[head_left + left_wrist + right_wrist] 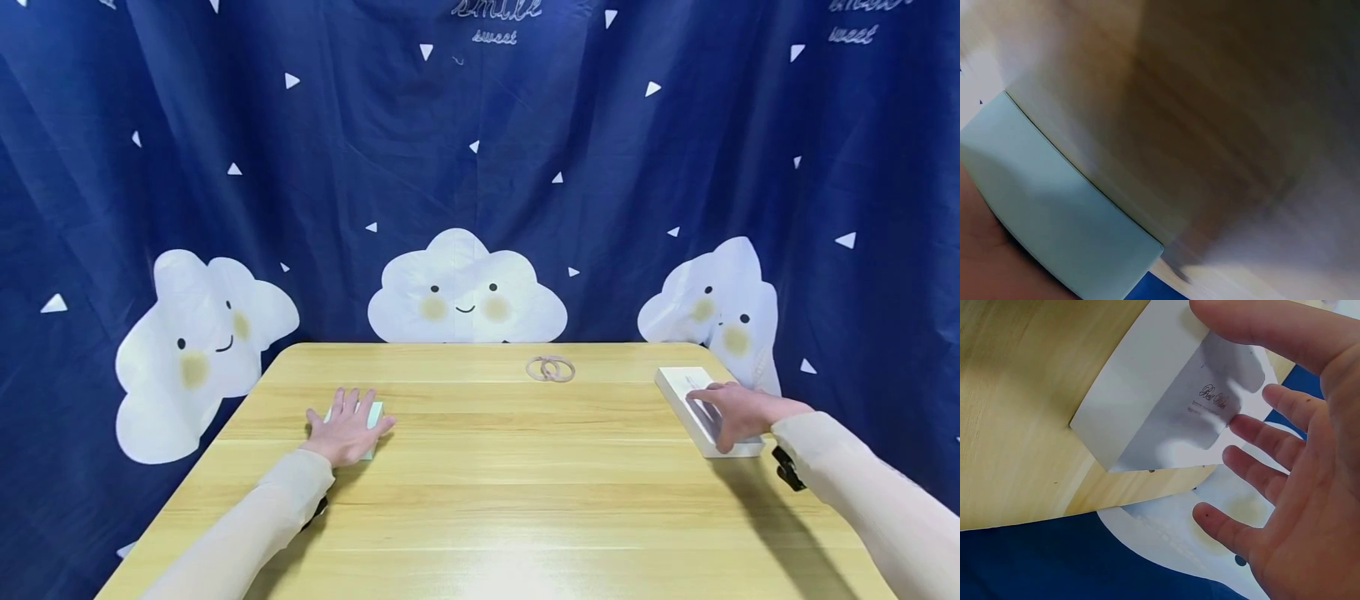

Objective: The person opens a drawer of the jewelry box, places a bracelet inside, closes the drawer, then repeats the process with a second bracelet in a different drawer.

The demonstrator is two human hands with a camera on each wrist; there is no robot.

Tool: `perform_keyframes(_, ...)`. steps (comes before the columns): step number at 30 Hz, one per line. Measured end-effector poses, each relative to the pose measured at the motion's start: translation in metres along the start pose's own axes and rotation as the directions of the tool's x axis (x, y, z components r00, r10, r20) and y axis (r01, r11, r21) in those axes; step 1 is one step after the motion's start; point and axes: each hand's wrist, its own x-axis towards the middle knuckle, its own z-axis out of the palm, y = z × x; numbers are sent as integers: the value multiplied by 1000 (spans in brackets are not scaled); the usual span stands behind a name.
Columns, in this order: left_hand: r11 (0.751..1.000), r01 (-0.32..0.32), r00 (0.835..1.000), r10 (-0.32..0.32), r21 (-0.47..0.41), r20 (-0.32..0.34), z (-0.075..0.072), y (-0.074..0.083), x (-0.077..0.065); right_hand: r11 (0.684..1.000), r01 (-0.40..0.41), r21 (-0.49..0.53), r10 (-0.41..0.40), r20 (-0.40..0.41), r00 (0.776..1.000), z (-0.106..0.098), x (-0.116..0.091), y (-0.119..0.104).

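Observation:
My left hand lies over a small mint-green box at the left of the table, fingers spread and fairly straight. In the left wrist view the pale green box runs along the lower left, with part of the hand beside it. On the right, a flat white box with small printed writing sits close to the table's edge. My right hand hovers over it with fingers apart. The right wrist view shows thumb and fingers extended around the white box, fingertips close to its printed top.
Two thin pinkish rings overlap near the back edge of the wooden table. Behind it hangs a dark blue curtain with white clouds and triangles.

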Motion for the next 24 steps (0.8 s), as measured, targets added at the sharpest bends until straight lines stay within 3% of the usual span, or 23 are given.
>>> perform_keyframes(12,1000,-6,1000,6,-2,2,-1,0,0,1000,11,7,-11,-22,1000,-2,-2,1)
perform_keyframes(24,1000,-6,1000,6,0,1,1,0,2,999,-45,23,44,11,999,-4,-5,-2)
